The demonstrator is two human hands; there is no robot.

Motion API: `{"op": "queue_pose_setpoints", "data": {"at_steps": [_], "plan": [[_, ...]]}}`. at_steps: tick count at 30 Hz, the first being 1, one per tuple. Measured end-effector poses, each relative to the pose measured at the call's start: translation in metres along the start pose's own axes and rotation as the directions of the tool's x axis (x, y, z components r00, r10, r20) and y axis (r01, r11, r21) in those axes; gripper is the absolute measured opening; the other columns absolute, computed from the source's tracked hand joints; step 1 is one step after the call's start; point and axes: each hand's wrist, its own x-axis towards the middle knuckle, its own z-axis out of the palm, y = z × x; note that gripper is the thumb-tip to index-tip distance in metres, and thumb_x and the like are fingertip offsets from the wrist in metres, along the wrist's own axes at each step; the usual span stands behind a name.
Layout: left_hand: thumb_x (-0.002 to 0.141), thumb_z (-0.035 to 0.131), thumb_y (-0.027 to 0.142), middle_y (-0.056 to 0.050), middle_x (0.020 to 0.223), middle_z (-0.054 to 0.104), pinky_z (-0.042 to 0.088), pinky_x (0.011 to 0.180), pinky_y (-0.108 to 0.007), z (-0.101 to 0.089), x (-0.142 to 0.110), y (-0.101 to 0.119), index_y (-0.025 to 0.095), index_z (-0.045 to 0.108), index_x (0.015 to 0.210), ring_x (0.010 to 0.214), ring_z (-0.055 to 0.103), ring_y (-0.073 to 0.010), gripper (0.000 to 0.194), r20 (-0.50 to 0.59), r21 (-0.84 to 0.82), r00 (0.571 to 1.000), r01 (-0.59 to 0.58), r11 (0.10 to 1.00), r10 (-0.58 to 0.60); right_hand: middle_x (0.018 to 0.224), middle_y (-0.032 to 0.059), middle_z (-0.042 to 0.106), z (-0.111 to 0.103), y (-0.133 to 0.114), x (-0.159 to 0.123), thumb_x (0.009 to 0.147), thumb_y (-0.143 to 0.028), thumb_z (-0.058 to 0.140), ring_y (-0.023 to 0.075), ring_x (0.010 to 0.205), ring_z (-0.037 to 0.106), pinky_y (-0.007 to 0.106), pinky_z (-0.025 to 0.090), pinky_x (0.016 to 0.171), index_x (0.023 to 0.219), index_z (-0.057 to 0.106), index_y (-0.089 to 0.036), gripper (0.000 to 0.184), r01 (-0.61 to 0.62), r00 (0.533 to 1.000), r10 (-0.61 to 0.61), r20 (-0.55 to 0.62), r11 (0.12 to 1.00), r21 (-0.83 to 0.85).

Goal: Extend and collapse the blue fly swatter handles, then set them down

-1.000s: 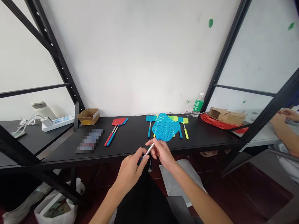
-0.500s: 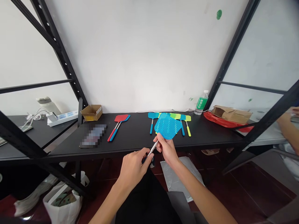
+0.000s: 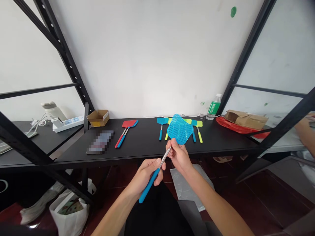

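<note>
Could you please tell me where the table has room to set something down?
One bare patch on the black table lies between the red and blue long-handled swatters and the row of blue and yellow-green swatters; another, between that row and the red plastic sheeting. The row is crowded, with the perforated blue swatter held before it.

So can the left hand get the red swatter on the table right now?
Probably not yet: the left hand is gripping the shaft of the blue swatter. If it let go, the way looks free, with nothing seen standing between it and the red swatter on the black table.
</note>
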Motion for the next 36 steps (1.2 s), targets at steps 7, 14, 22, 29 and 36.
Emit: {"op": "queue_pose_setpoints", "data": {"at_steps": [7, 14, 22, 29, 36], "plan": [[0.097, 0.055, 0.055, 0.001, 0.048, 0.055, 0.032, 0.051, -0.023, 0.001, 0.002, 0.0, 0.016, 0.064, 0.081, 0.046, 0.04, -0.0103, 0.043, -0.014, 0.142, 0.999, -0.042, 0.989, 0.045, 0.054, -0.0033, 0.043, -0.003, -0.007, 0.0, 0.08, -0.06, 0.079, 0.0095, 0.05, 0.036, 0.024, 0.026, 0.044, 0.067, 0.065, -0.019, 0.046, 0.037, 0.998, -0.039, -0.04, 0.998, -0.058], [0.097, 0.056, 0.047, 0.0, 0.059, 0.059, 0.03, 0.055, -0.026, 0.002, -0.008, 0.015, 0.017, 0.066, 0.066, 0.053, 0.041, -0.0118, 0.045, -0.156, 0.691, 0.943, -0.108, 0.714, 0.294, 0.056, -0.0029, 0.047, -0.008, -0.003, 0.003, 0.081, -0.06, 0.08, 0.0092, 0.05, 0.037, 0.025, 0.027, 0.045, 0.068, 0.064, -0.02, 0.045, 0.062, 0.994, -0.069, -0.09, 0.995, -0.082], [0.099, 0.053, 0.047, -0.002, 0.056, 0.06, 0.028, 0.058, -0.029, -0.002, -0.012, 0.01, 0.024, 0.079, 0.088, 0.054, 0.05, -0.0173, 0.037, -0.113, 0.957, 0.851, -0.045, 0.286, 0.513, 0.057, -0.0029, 0.047, -0.007, -0.003, 0.004, 0.08, -0.06, 0.08, 0.0092, 0.05, 0.037, 0.025, 0.026, 0.045, 0.069, 0.061, -0.02, 0.045, 0.081, 0.985, -0.094, -0.143, 0.992, -0.093], [0.104, 0.044, 0.043, 0.0, 0.055, 0.061, 0.029, 0.054, -0.027, 0.003, -0.016, 0.024, 0.019, 0.065, 0.066, 0.048, 0.044, -0.0123, 0.05, -0.048, 0.82, 0.951, -0.138, 0.556, 0.307, 0.058, -0.0038, 0.046, -0.009, -0.017, 0.006, 0.073, -0.059, 0.086, 0.0076, 0.05, 0.036, 0.024, 0.026, 0.044, 0.066, 0.061, -0.02, 0.047, 0.109, 0.978, -0.114, -0.173, 0.993, -0.042], [0.104, 0.044, 0.044, 0.001, 0.056, 0.059, 0.031, 0.056, -0.027, 0.002, -0.017, 0.027, 0.019, 0.06, 0.065, 0.049, 0.042, -0.0114, 0.049, -0.024, 0.818, 0.955, -0.151, 0.555, 0.296, 0.064, -0.0036, 0.048, -0.013, -0.029, 0.009, 0.073, -0.057, 0.087, 0.007, 0.05, 0.038, 0.024, 0.029, 0.043, 0.068, 0.059, -0.019, 0.047, 0.14, 0.972, -0.146, -0.185, 0.989, -0.044]]}}
